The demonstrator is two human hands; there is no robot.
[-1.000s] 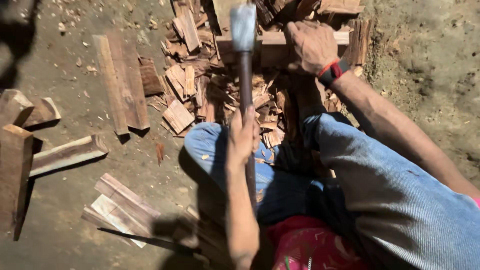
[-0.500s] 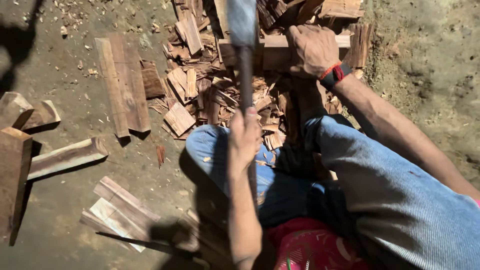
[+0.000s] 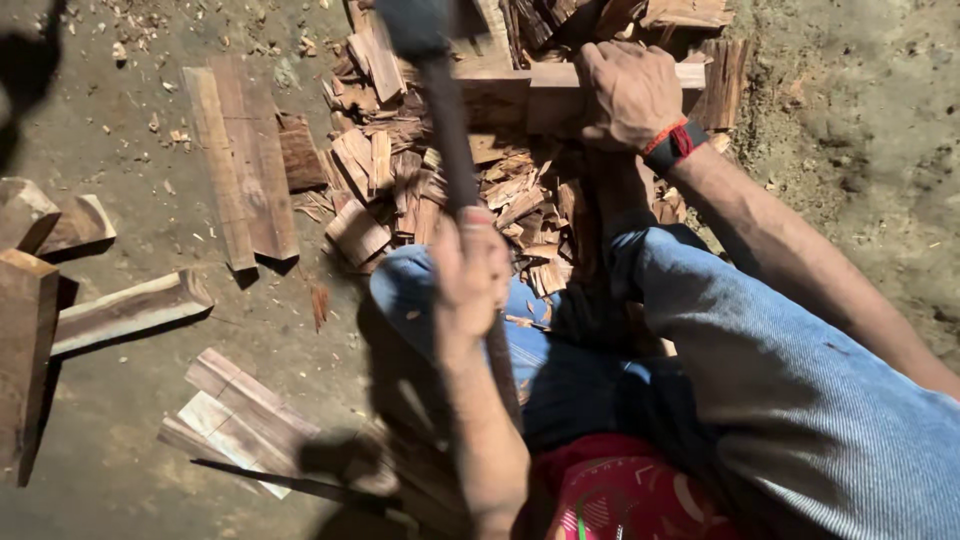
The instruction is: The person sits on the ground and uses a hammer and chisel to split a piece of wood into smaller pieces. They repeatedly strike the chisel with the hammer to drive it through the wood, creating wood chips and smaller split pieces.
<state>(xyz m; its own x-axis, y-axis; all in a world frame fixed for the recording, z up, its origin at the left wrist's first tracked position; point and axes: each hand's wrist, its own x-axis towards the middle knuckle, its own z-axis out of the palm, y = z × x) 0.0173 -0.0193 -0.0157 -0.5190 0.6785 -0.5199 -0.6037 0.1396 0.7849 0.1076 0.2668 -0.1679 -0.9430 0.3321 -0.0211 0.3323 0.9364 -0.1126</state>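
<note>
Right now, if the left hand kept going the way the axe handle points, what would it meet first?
Probably the wood block that the right hand steadies; the left hand aims the axe at it. Depth unclear.

Bare dirt floor (image 3: 120, 400), brown and packed, lit by hard sunlight with sharp dark shadows. Wood chips (image 3: 150, 40) speckle the far left; the ground at the right (image 3: 860, 120) is rougher, greyish and clumpy.
</note>
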